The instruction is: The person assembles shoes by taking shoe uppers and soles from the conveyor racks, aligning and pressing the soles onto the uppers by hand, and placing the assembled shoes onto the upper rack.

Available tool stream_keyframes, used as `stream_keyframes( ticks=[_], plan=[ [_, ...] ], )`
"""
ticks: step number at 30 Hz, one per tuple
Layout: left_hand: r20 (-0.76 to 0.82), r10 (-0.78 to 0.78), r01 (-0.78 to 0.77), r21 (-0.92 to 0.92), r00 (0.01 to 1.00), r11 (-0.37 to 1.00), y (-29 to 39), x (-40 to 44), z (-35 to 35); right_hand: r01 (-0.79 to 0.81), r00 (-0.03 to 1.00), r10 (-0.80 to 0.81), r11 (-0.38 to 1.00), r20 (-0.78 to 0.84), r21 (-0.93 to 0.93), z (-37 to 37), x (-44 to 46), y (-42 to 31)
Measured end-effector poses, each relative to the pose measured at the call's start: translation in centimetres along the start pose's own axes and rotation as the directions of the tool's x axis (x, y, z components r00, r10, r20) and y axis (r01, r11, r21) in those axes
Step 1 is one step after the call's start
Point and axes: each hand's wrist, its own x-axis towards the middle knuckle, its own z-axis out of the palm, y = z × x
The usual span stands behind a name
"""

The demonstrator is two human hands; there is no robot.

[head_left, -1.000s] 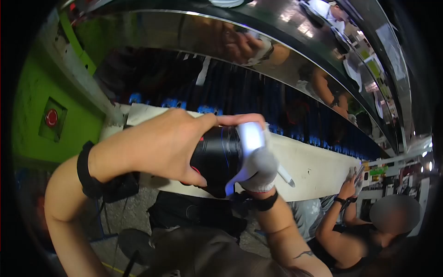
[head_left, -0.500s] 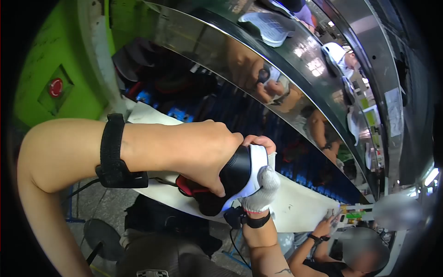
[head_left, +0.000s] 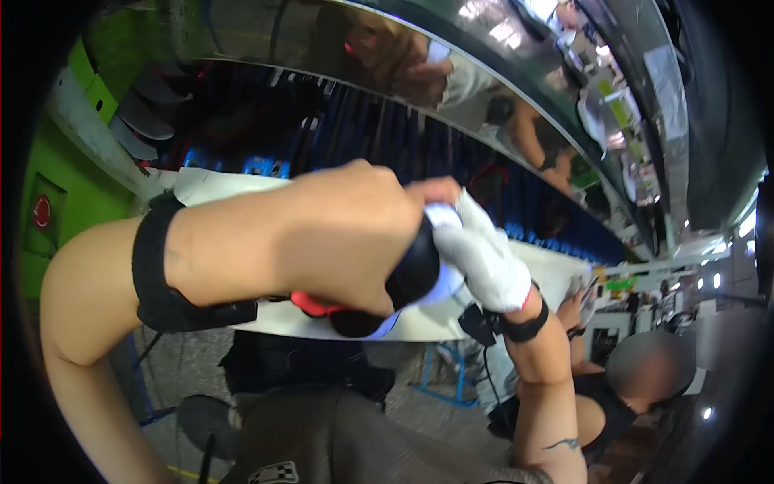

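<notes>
A black shoe (head_left: 416, 273) with a pale sole (head_left: 440, 289) and red at its opening is between my two hands above the white work surface. My left hand (head_left: 355, 230), bare with a black wristband, wraps over the upper from the left, its thumb near the underside. My right hand (head_left: 488, 256), in a white glove with some bare fingertips, grips the sole side from the right. Much of the shoe is hidden behind my left hand and forearm.
Beyond the white work surface (head_left: 218, 185) run dark rollers with blue fittings. A shiny metal rail (head_left: 484, 105) borders a raised belt at the top. A green machine post with a red button (head_left: 42, 211) stands left. Another person (head_left: 601, 407) is at the right.
The view has shifted. My gloved right hand has opened out along the sole, showing its back, and sits further right. My left hand keeps hold of the shoe.
</notes>
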Motion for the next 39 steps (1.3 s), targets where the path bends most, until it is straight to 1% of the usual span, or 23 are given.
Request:
stream_keyframes(
  ticks=[1, 2, 4, 6, 8, 9, 11, 15, 16, 18, 20, 21, 22, 23, 24, 25, 26, 27, 29, 30, 33, 34, 39],
  plan=[
    [-0.085, -0.005, 0.001, -0.045, 0.996, 0.999, -0.5, -0.8, -0.3, -0.023, 0.999, 0.027, 0.989, -0.022, 0.143, 1.0, 0.8, 0.5],
    [0.013, -0.142, 0.142, 0.009, 0.99, 0.99, -1.0, -1.4, -0.6, 0.031, 0.996, -0.005, 0.956, -0.09, 0.292, 2.5, 1.2, 1.2],
    [-0.078, -0.158, 0.154, -0.056, 0.984, 0.986, -2.5, -3.4, -0.3, 0.189, 0.96, -0.063, 0.866, -0.274, 0.463, 5.7, 2.4, 3.9],
    [-0.07, -0.207, 0.2, -0.092, 0.976, 0.975, -3.5, -5.1, -0.3, 0.141, 0.958, -0.017, 0.897, -0.286, 0.42, 7.9, 2.3, 8.5],
    [-0.149, -0.248, 0.21, -0.23, 0.957, 0.95, -4.8, -6.5, 0.7, 0.12, 0.95, -0.101, 0.992, -0.297, 0.047, 10.1, 1.1, 12.3],
    [-0.154, -0.26, 0.222, -0.224, 0.953, 0.949, -4.9, -7.0, 1.1, 0.228, 0.927, -0.256, 0.965, -0.273, -0.128, 11.2, 1.0, 12.4],
    [-0.239, -0.281, 0.232, -0.213, 0.93, 0.949, -4.4, -7.9, 1.6, 0.195, 0.933, -0.232, 0.968, -0.276, -0.157, 11.7, 0.7, 11.7],
    [-0.213, -0.376, 0.318, -0.262, 0.902, 0.911, -3.5, -10.6, 2.1, 0.152, 0.938, -0.235, 0.94, -0.256, -0.307, 12.0, 0.1, 9.1],
    [-0.23, -0.316, 0.245, -0.293, 0.92, 0.924, -2.9, -11.8, 2.2, 0.167, 0.965, -0.221, 0.931, -0.14, -0.324, 11.2, -0.8, 9.0],
    [-0.24, -0.168, 0.121, -0.199, 0.956, 0.972, -2.3, -14.5, 2.5, 0.248, 0.969, -0.247, 0.95, 0.03, -0.19, 9.4, -1.7, 11.7],
    [-0.139, -0.094, 0.072, -0.159, 0.986, 0.985, -2.1, -15.8, 1.8, -0.002, 0.999, 0.004, 0.999, 0.043, -0.041, 9.0, -1.0, 11.1],
    [-0.193, 0.037, -0.045, -0.042, 0.981, 0.998, -2.5, -16.0, 2.0, -0.188, 0.98, 0.18, 0.979, 0.09, 0.082, 10.1, -1.0, 11.9],
    [-0.21, 0.029, -0.033, -0.013, 0.977, 0.999, -2.8, -16.4, 2.4, -0.083, 0.996, 0.073, 0.969, 0.049, 0.233, 11.8, -1.0, 13.1],
    [-0.247, 0.035, -0.026, 0.036, 0.969, 0.999, -3.4, -16.7, 2.7, -0.079, 0.993, 0.094, 0.976, -0.068, 0.202, 12.3, -1.8, 12.7],
    [-0.325, 0.102, -0.07, 0.11, 0.94, 0.991, -4.1, -16.7, 3.8, -0.06, 0.989, 0.041, 0.989, -0.145, -0.134, 11.8, -1.9, 12.4],
    [-0.398, 0.132, -0.098, 0.106, 0.908, 0.99, -5.2, -16.8, 5.8, -0.084, 0.979, -0.011, 0.89, -0.205, -0.447, 11.3, -2.8, 11.7],
    [-0.421, 0.12, -0.082, 0.108, 0.899, 0.991, -5.9, -16.7, 8.6, -0.141, 0.959, 0.026, 0.907, -0.282, -0.397, 10.4, -4.1, 10.3],
    [-0.444, 0.117, -0.075, 0.112, 0.888, 0.991, -6.5, -16.3, 10.9, -0.092, 0.941, -0.095, 0.851, -0.324, -0.518, 9.5, -5.2, 10.2],
    [-0.156, -0.067, 0.079, 0.074, 0.986, 0.994, -6.0, -15.6, 13.2, -0.036, 0.926, -0.274, 0.622, -0.261, -0.782, 8.0, -6.6, 12.0],
    [-0.136, -0.087, 0.09, 0.016, 0.987, 0.996, -5.2, -15.4, 14.6, -0.01, 0.904, -0.377, 0.453, -0.201, -0.891, 7.8, -7.2, 12.7],
    [-0.181, -0.14, 0.13, -0.064, 0.974, 0.989, -3.2, -13.7, 16.8, 0.035, 0.902, -0.404, 0.418, -0.151, -0.908, 8.2, -7.7, 12.5],
    [-0.23, -0.165, 0.149, -0.084, 0.959, 0.985, -2.9, -13.4, 17.4, -0.036, 0.936, -0.296, 0.455, -0.19, -0.89, 8.4, -7.6, 11.3],
    [-0.391, -0.239, 0.154, -0.237, 0.889, 0.959, -3.5, -11.7, 19.6, -0.096, 0.951, -0.222, 0.447, -0.214, -0.889, 8.9, -6.4, 11.4]
  ],
)
